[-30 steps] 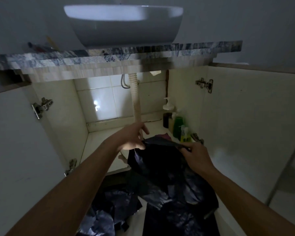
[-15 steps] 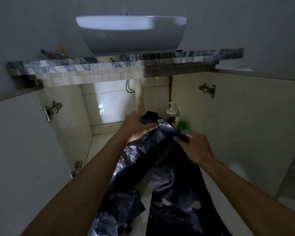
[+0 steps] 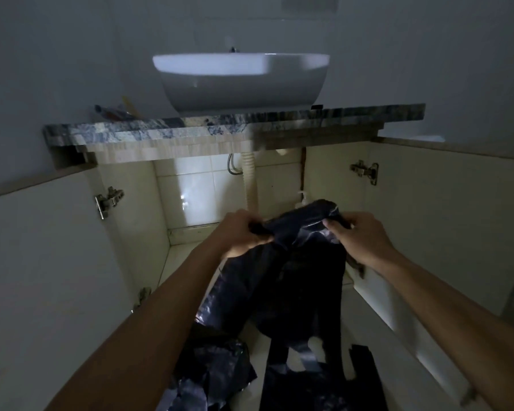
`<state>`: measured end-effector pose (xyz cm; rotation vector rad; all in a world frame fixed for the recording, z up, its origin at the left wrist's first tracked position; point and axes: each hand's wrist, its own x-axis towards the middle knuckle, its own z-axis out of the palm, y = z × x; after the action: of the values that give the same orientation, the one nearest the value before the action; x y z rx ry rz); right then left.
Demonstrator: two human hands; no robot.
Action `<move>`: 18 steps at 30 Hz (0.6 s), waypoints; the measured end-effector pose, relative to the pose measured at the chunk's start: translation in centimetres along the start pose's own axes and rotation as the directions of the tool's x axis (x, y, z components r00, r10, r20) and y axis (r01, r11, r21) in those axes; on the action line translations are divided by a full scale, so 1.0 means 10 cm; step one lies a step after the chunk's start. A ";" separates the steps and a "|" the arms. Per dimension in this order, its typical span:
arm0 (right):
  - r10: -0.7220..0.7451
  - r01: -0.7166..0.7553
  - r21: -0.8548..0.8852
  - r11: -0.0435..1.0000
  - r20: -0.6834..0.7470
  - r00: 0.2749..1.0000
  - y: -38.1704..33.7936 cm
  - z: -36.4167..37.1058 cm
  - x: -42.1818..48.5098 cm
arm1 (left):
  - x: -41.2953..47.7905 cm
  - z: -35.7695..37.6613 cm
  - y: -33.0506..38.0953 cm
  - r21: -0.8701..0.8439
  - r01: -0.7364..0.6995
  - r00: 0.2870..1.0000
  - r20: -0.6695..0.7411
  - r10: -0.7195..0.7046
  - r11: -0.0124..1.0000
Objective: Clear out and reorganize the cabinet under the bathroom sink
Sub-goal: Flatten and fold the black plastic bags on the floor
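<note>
Left hand pinches the top edge of a black bag, fingers curled round a bunched fold. Right hand grips the same edge on the other side. The bag hangs between and below both hands, in front of the open cabinet. Loose bags lie on the floor under the forearms. Hose just beyond the left hand. Pump bottle behind the bag, between the hands.

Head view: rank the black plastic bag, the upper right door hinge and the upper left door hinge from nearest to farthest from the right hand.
1. black plastic bag, pinched by the right hand at its top.
2. upper right door hinge, above that hand, right side.
3. upper left door hinge, across the opening, left side.
</note>
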<state>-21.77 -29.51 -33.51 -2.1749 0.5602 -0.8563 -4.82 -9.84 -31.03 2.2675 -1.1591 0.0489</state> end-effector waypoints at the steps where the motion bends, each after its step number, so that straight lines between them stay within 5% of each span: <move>1: 0.009 -0.009 -0.003 1.000 0.019 1.000 -0.01 -0.05 -0.03 | 0.01 -0.01 -0.01 0.017 -0.004 1.000 -0.019 0.004 1.000; 6: -0.100 0.100 0.089 0.991 -0.002 0.995 -0.02 -0.10 -0.01 | 0.11 -0.03 0.07 0.066 -0.085 0.995 -0.050 0.088 0.994; 11: -0.011 0.010 -0.013 1.000 -0.098 0.995 0.15 -0.37 -0.05 | 0.09 -0.05 -0.14 0.220 -0.018 0.999 -0.043 0.029 0.975; 18: 0.147 -0.089 -0.379 0.921 0.129 0.981 0.44 -0.80 -0.08 | 0.05 -0.17 -0.33 0.200 0.000 0.997 -0.070 0.014 0.980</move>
<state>-28.61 -35.60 -32.98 -2.4912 0.8205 -0.5401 -1.65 -7.88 -31.04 2.4153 -1.1702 0.2578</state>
